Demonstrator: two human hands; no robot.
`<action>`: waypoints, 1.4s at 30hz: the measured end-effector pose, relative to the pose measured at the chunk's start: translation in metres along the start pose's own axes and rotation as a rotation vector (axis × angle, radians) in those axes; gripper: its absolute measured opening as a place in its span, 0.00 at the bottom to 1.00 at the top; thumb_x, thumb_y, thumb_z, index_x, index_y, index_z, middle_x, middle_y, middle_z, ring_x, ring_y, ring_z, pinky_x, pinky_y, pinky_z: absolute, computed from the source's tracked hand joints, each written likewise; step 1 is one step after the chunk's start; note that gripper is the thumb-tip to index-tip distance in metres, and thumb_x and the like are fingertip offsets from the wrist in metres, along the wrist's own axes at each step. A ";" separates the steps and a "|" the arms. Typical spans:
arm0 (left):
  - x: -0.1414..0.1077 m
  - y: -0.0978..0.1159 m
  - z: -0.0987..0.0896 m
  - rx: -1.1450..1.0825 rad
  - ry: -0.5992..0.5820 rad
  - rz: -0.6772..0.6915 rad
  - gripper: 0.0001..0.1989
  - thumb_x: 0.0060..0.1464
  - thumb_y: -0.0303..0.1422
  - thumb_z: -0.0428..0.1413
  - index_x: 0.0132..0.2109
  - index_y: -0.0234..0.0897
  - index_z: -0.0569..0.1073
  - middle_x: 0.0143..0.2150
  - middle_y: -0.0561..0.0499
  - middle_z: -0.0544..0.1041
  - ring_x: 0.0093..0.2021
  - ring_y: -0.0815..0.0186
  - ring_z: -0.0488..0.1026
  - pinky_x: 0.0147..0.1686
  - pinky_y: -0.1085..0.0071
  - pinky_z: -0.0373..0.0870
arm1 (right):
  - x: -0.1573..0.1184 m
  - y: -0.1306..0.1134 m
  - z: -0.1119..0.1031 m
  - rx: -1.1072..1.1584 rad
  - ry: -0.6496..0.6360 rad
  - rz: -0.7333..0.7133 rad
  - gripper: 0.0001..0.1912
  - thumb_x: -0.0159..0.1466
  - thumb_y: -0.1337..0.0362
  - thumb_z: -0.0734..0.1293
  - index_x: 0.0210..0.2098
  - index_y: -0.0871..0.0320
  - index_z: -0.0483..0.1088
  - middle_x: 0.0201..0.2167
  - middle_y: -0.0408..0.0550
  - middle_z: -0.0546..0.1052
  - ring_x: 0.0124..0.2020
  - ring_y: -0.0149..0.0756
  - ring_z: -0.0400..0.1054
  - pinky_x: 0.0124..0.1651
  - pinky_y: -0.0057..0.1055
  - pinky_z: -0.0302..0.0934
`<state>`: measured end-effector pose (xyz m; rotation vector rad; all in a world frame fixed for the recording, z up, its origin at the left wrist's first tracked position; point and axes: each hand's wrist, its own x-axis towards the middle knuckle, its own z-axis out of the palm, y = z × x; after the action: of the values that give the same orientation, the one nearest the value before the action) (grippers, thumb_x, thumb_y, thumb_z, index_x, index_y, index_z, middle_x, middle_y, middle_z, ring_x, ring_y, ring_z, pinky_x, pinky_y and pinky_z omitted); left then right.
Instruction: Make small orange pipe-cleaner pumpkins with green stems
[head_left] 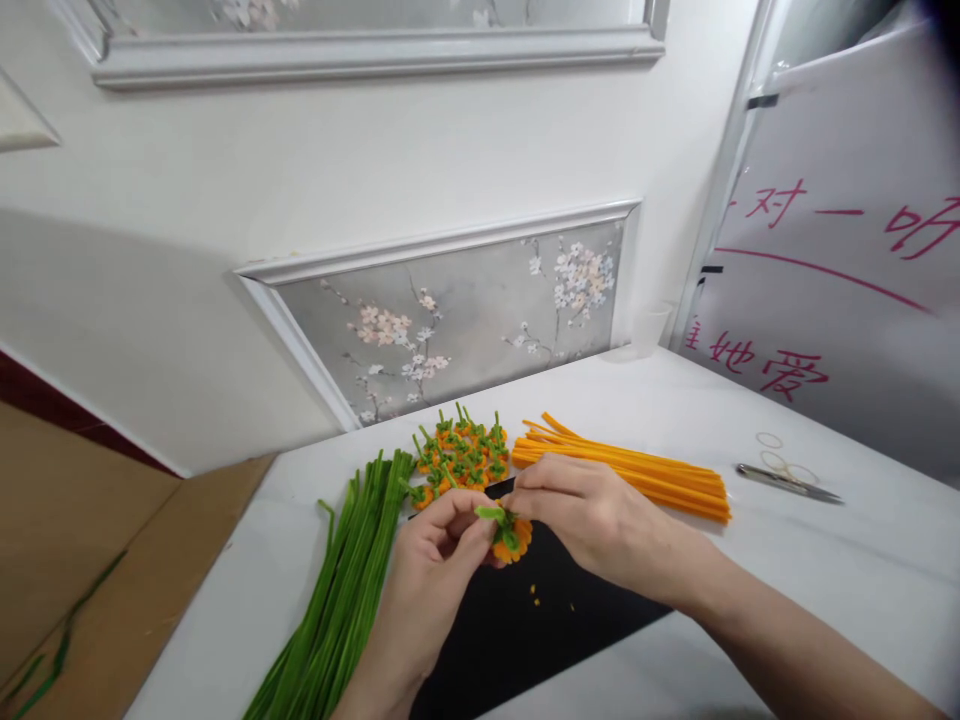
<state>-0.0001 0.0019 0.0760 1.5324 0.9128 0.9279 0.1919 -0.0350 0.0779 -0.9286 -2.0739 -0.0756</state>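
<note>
Between my two hands is a small orange pipe-cleaner piece with a green leafy top point(513, 538), shaped like a little persimmon or pumpkin. My left hand point(442, 560) pinches it from the left, thumb and forefinger by a green tip. Fingertips of my right hand point(574, 505) are closed on its upper right side; the exact spot they grip is partly hidden. Both hands are above a black mat point(547, 620). Just beyond them stands a cluster of similar orange and green pieces point(465, 450).
Green pipe cleaners point(345, 590) lie bundled at left, orange pipe cleaners point(637, 475) at right. Scissors point(795, 484) rest on the white table point(840, 580) farther right. A clear cup point(651, 330) stands by the wall. Cardboard point(202, 560) borders the table's left edge.
</note>
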 end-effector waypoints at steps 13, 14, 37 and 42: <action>0.001 0.003 -0.002 -0.018 -0.057 -0.041 0.05 0.53 0.33 0.59 0.34 0.36 0.74 0.27 0.54 0.73 0.27 0.72 0.69 0.28 0.80 0.67 | 0.002 0.011 0.005 0.091 0.024 -0.131 0.15 0.67 0.77 0.55 0.41 0.62 0.72 0.38 0.52 0.76 0.40 0.34 0.71 0.44 0.30 0.68; 0.001 0.004 -0.003 0.003 -0.060 -0.032 0.04 0.53 0.33 0.59 0.34 0.36 0.74 0.27 0.55 0.73 0.27 0.72 0.69 0.28 0.80 0.67 | 0.002 0.013 0.006 0.165 0.035 -0.113 0.15 0.66 0.77 0.56 0.40 0.61 0.73 0.38 0.52 0.76 0.41 0.33 0.71 0.44 0.29 0.68; -0.006 0.013 0.001 0.410 0.027 0.346 0.04 0.54 0.29 0.56 0.32 0.39 0.74 0.27 0.56 0.75 0.26 0.72 0.72 0.26 0.82 0.68 | 0.009 0.005 -0.005 0.379 0.074 0.070 0.10 0.64 0.74 0.63 0.31 0.58 0.75 0.31 0.46 0.76 0.35 0.30 0.72 0.40 0.26 0.68; -0.007 0.012 0.002 0.446 0.029 0.368 0.04 0.55 0.29 0.55 0.32 0.39 0.74 0.26 0.56 0.75 0.25 0.72 0.71 0.25 0.82 0.66 | 0.008 0.005 -0.004 0.387 0.053 0.096 0.10 0.64 0.75 0.63 0.31 0.59 0.74 0.32 0.46 0.75 0.35 0.29 0.71 0.40 0.25 0.66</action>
<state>-0.0003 -0.0063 0.0876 2.1245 0.9149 1.0526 0.1944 -0.0278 0.0849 -0.7746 -1.9000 0.3367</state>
